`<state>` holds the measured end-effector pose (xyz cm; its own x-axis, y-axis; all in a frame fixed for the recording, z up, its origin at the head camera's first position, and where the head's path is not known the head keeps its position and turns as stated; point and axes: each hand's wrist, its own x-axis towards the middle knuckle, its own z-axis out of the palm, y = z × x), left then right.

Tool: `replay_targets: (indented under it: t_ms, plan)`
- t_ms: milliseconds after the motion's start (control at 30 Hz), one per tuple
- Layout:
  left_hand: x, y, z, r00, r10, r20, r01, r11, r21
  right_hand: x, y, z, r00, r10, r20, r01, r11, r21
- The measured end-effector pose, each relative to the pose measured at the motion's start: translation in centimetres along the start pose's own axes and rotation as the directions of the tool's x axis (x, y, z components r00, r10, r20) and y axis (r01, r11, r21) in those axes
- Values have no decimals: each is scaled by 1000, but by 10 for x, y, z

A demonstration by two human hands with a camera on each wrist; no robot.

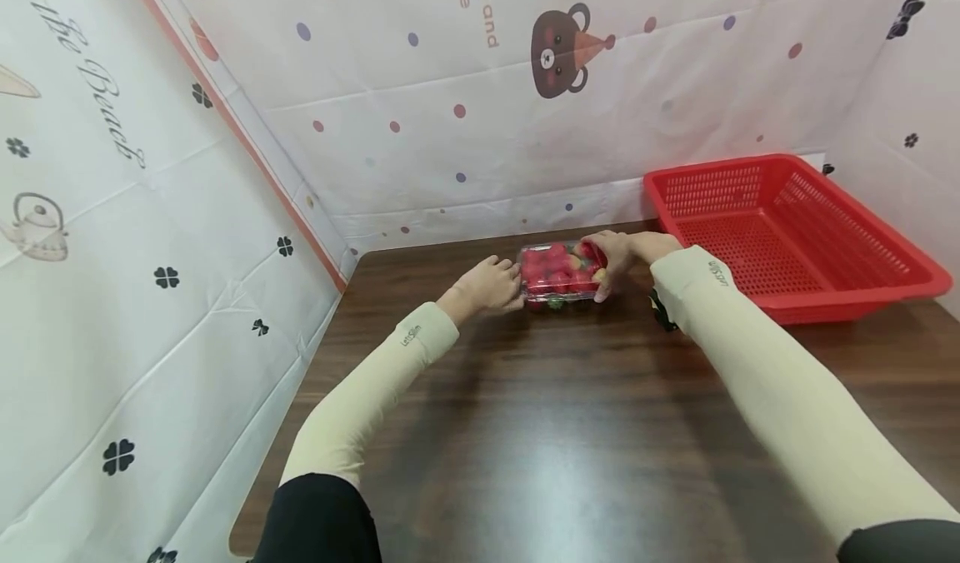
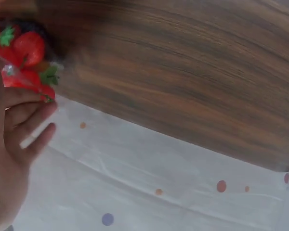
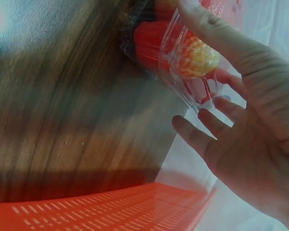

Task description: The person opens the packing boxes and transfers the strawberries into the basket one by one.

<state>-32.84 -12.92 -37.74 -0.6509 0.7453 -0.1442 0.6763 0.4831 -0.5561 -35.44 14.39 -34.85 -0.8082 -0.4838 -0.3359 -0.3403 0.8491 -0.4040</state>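
A clear plastic box of strawberries [image 1: 558, 271] is at the far side of the wooden table, between both hands. My right hand [image 1: 618, 255] grips its right end; in the right wrist view the thumb [image 3: 216, 31] lies along one side and the fingers reach round the other. At the left end, my left hand [image 1: 487, 286] holds the box by its edge. Red strawberries [image 2: 29, 48] with green leaves show beside the left fingers [image 2: 33, 118] in the left wrist view. One strawberry near the right thumb has a pale yellow tip.
A large red plastic basket [image 1: 780, 271] with slotted walls stands at the right rear of the brown wooden table [image 1: 525, 446]. Behind and to the left hang white printed sheets [image 1: 420, 72]. A small black object [image 1: 662, 311] shows beside the right wrist.
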Motion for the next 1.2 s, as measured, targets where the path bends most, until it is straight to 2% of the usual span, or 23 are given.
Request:
replay_targets:
  t_ms: [67,100,233,333,433,533,633,767,833,900,967,1000,1033,1067,1100,1133,1167,1200]
  plan:
    - [0,5,1,998,14,-68,-9,997,73,1,2,1,1000,-15,-4,15,1000,12]
    - [0,8,0,997,21,-80,-13,995,98,1,2,1,1000,-23,-8,23,1000,13]
    - [2,19,-3,999,30,-37,-22,978,207,0,2,2,999,-33,-37,35,998,46]
    - [2,27,-3,998,60,-4,-55,945,324,-2,-2,3,999,-4,-49,7,998,63]
    - [1,31,1,996,85,-16,-71,909,410,-5,-7,4,998,32,-52,-29,998,64]
    - [0,31,8,991,112,-77,-63,882,466,-7,-11,4,996,74,-46,-71,996,59]
    - [-1,28,14,976,135,-170,-35,870,492,-9,-14,3,994,100,-39,-99,994,44]
    - [-5,21,20,948,154,-280,-3,881,473,-8,-17,1,996,93,-5,-93,994,63]
    - [-8,18,21,940,151,-307,-7,905,425,-8,-19,1,996,91,15,-91,994,56]
    - [-11,15,21,940,117,-320,-9,947,321,-11,-21,3,994,103,37,-104,994,42]
    - [-14,13,19,956,46,-289,-1,988,152,-16,-24,7,993,111,28,-109,992,-59]
    - [-15,12,17,965,0,-264,14,999,49,-20,-25,9,994,109,-3,-108,984,-139]
    - [-16,11,16,972,-50,-231,36,997,-66,-23,-28,12,995,87,-43,-94,972,-216]
    - [-16,10,16,977,-103,-189,67,980,-188,-27,-29,15,993,57,-103,-85,951,-296]
    - [-17,8,15,978,-149,-143,99,947,-307,-31,-31,18,985,11,-174,-78,921,-382]
    - [-17,7,15,978,-186,-97,130,899,-417,-35,-33,21,970,-36,-242,-78,893,-443]
    - [-17,6,17,975,-215,-56,155,839,-522,-38,-34,25,947,-88,-310,-81,867,-492]
    - [-17,6,19,972,-236,-16,176,767,-617,-41,-35,28,921,-136,-364,-82,847,-525]
